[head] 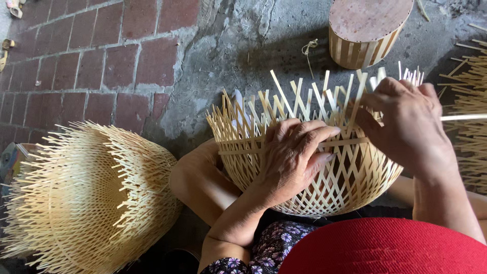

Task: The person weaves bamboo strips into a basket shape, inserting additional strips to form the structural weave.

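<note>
Left hand (297,152) pressed flat on half-woven bamboo basket (309,167), fingers spread over a horizontal strip (350,142), gripping nothing firmly. Right hand (406,122) just beside it at basket's far rim, fingers pinched on upright slats (355,94); long thin strip (464,117) sticking out to the right from behind that hand. Basket resting in lap, under both hands. Stack of spiky unfinished baskets (86,198) well left of left hand, on brick floor (101,61). Round drum-shaped mould (365,30) beyond right hand. Loose bamboo strips (469,96) right of right hand
</note>
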